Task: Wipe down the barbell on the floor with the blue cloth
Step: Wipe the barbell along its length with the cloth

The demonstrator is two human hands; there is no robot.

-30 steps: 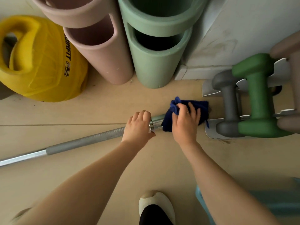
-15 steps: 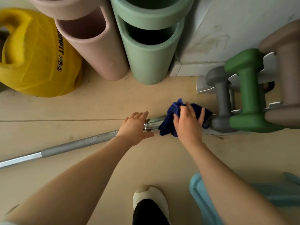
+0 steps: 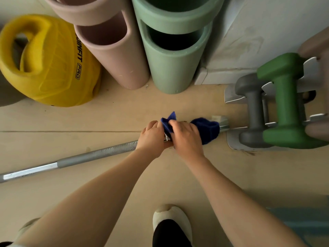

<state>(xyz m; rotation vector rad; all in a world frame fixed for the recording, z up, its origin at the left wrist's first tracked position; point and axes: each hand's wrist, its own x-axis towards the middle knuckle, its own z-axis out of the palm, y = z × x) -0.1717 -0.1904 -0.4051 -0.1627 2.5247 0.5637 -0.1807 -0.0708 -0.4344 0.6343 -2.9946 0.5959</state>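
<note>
The right hand point(image 3: 187, 138) has its fingers point(image 3: 175, 124) curled over the dark blue terry cloth point(image 3: 207, 130), pressing and wrapping it round the bar; a corner of the cloth pokes up between the two hands and the bulk of it bunches out toward the bar's near end. The left hand point(image 3: 153, 138) sits just beside it, touching, with its fingers clenched round the long silver steel barbell point(image 3: 99, 154) at what looks like the collar, apparently to keep it from rolling.

The barbell lies on the beige floor point(image 3: 124, 184), its long axis running from the lower left edge of the view up and rightward to a bright end point(image 3: 222, 123) that shows just past the cloth. So the cloth covers only the short stretch near that end; by my reading, most of the knurled shaft and the smooth sleeve at the far left are not yet under it, and both lie to the left of the fingers, beyond the steadying hand. A wipe that way would need the left hand to shift or give up its place.

To the right, the bar's end is close to a metal rack foot point(image 3: 233, 141) carrying a grey dumbbell point(image 3: 254, 107) and a green dumbbell point(image 3: 286, 104), leaving little room for strokes that way. Well apart, behind the bar, stand a pink foam roller point(image 3: 115, 56), a green foam roller point(image 3: 170, 65) and a yellow handled weight ball point(image 3: 53, 68). A pale slipper point(image 3: 171, 220) rests on the floor below the arms.
</note>
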